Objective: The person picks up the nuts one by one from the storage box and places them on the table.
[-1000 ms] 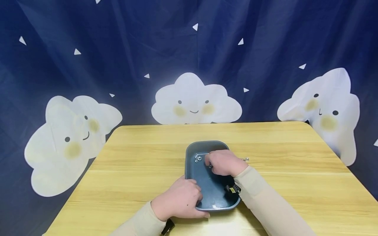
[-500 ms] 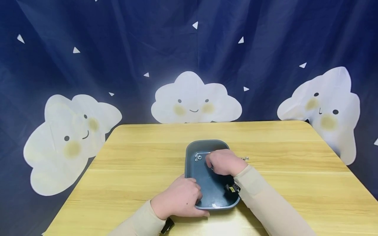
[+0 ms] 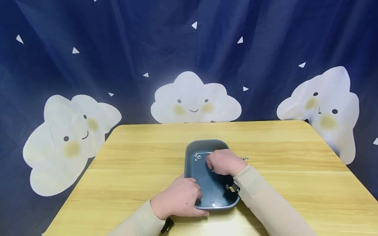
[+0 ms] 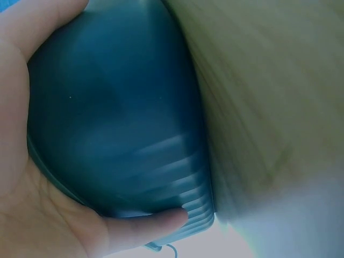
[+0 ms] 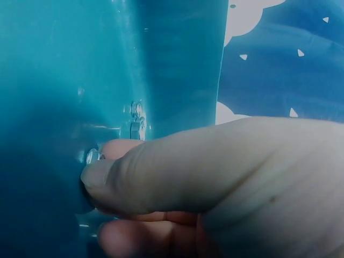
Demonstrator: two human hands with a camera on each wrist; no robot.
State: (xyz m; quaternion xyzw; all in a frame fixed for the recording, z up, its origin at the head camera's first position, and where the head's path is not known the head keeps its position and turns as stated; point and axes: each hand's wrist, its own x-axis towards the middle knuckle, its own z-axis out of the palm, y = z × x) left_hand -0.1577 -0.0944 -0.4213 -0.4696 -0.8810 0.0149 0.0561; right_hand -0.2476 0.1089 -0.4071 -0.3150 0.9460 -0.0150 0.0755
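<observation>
The nut [image 5: 92,157] has shifted slightly toward the near end of the tray [image 3: 206,188]; I see the right hand [image 3: 225,162] pinching it, the left hand [image 3: 183,198] gripping the tray's near-left corner.

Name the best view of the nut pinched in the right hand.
Right wrist: the nut shows largest, though partly covered by the right hand. Head: just a tiny glint. Left wrist: none of it.

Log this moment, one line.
left hand: grips tray at near-left corner; right hand: pinches small metal piece inside tray; nut cluster: inside tray; loose pieces: on table
</observation>
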